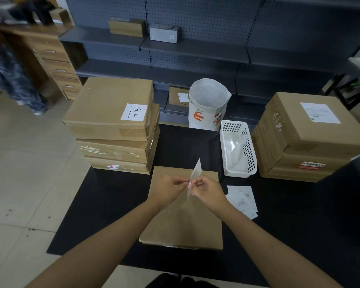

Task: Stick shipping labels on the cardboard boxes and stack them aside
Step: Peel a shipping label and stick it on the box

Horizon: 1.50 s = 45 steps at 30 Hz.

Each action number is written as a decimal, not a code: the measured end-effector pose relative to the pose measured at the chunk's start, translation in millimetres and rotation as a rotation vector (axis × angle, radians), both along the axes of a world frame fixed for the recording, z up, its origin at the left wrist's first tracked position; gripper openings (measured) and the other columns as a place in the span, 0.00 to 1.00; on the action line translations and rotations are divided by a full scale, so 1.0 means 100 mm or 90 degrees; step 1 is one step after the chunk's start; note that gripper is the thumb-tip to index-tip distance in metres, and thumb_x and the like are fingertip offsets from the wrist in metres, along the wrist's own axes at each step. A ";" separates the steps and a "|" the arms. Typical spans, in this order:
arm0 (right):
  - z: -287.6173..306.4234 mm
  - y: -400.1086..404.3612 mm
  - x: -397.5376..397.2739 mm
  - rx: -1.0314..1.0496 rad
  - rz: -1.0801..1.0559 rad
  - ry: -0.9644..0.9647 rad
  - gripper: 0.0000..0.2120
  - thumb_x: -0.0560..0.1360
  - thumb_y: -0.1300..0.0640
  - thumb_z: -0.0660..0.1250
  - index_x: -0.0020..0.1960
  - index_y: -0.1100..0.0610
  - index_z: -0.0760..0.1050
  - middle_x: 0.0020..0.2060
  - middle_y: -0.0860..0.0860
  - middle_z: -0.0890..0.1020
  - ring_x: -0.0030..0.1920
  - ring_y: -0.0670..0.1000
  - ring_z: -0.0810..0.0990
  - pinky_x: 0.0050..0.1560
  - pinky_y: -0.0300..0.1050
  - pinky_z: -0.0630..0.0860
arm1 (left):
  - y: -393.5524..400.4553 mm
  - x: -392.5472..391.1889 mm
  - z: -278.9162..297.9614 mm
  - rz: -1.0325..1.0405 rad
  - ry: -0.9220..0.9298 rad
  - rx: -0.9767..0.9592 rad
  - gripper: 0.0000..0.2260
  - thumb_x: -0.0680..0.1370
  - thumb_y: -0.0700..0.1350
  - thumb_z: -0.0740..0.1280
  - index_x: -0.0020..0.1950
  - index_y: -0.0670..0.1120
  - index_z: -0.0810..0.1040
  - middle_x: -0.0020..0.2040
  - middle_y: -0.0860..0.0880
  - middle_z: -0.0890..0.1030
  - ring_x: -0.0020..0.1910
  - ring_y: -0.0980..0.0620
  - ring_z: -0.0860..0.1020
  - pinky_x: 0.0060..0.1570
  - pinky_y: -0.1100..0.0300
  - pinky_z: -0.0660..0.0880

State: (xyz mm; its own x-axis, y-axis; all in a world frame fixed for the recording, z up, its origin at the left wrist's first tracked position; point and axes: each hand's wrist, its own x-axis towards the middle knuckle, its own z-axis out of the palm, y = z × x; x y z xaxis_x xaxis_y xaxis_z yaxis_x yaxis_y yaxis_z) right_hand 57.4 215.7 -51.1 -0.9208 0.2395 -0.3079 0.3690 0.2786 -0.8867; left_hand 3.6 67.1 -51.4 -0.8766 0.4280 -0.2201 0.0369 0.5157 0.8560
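Observation:
A flat cardboard box (183, 223) lies on the black table (104, 204) in front of me, its top bare. Above its far half my left hand (168, 189) and my right hand (208, 189) pinch a white shipping label (195, 173) between fingertips, held upright with its backing sheet hanging below. To the right of the box lie a few loose labels (242, 199). A stack of three boxes (114, 125) stands at the left, the top one bearing a handwritten white sticker. Another stack (306, 138) stands at the right with a printed label on top.
A white perforated basket (237, 148) sits between the box and the right stack. Behind it stands a white paper bag (208, 104). Grey pegboard shelves (195, 48) run along the back. A wooden drawer unit (56, 65) and a person's legs (13, 80) are at the left.

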 end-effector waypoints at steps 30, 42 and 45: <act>-0.06 -0.10 -0.11 -0.045 0.039 0.037 0.06 0.79 0.61 0.63 0.46 0.56 0.78 0.40 0.47 0.82 0.41 0.45 0.81 0.49 0.40 0.80 | -0.02 -0.05 0.07 0.057 0.097 -0.020 0.05 0.76 0.43 0.69 0.50 0.45 0.83 0.45 0.51 0.84 0.46 0.57 0.80 0.53 0.60 0.77; -0.04 -0.13 -0.14 -0.037 0.003 0.043 0.06 0.80 0.60 0.61 0.46 0.55 0.75 0.40 0.47 0.80 0.41 0.44 0.80 0.38 0.30 0.75 | -0.05 -0.02 0.09 0.043 0.113 0.000 0.06 0.75 0.44 0.71 0.50 0.47 0.85 0.45 0.53 0.84 0.45 0.61 0.80 0.46 0.75 0.72; -0.05 -0.13 -0.13 -0.026 0.009 0.033 0.06 0.80 0.59 0.62 0.45 0.53 0.75 0.40 0.47 0.81 0.39 0.44 0.80 0.44 0.36 0.78 | -0.05 -0.02 0.09 0.039 0.121 -0.012 0.06 0.75 0.45 0.71 0.49 0.46 0.85 0.44 0.54 0.84 0.45 0.62 0.80 0.48 0.70 0.74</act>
